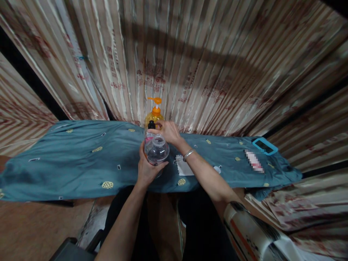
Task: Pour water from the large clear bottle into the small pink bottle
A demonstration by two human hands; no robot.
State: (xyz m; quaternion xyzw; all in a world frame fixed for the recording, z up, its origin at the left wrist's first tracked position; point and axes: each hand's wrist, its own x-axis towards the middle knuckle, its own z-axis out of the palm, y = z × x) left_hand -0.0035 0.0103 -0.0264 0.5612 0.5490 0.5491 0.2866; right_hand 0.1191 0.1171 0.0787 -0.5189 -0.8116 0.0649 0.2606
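My left hand [148, 168] wraps round a clear, rounded plastic bottle [157, 151] whose uncapped neck faces up at me. Just behind it stands a bottle with a black cap [151, 124] and a pink label, partly covered by the clear bottle. My right hand [169, 132] is closed at the neck of that black-capped bottle, thumb in front and curled fingers beside the cap. Behind both hands is a yellow bottle [150, 118] with an orange pump [157, 101]; its lower part is hidden.
A teal cloth [81, 156] with pineapple prints covers the table. A white scalloped-edge piece [184, 167] lies by my right wrist, a small white round object [217, 169] beyond my forearm. At right are a blue-framed object [257, 142] and a blurred pink-white item [254, 160]. Curtains hang behind.
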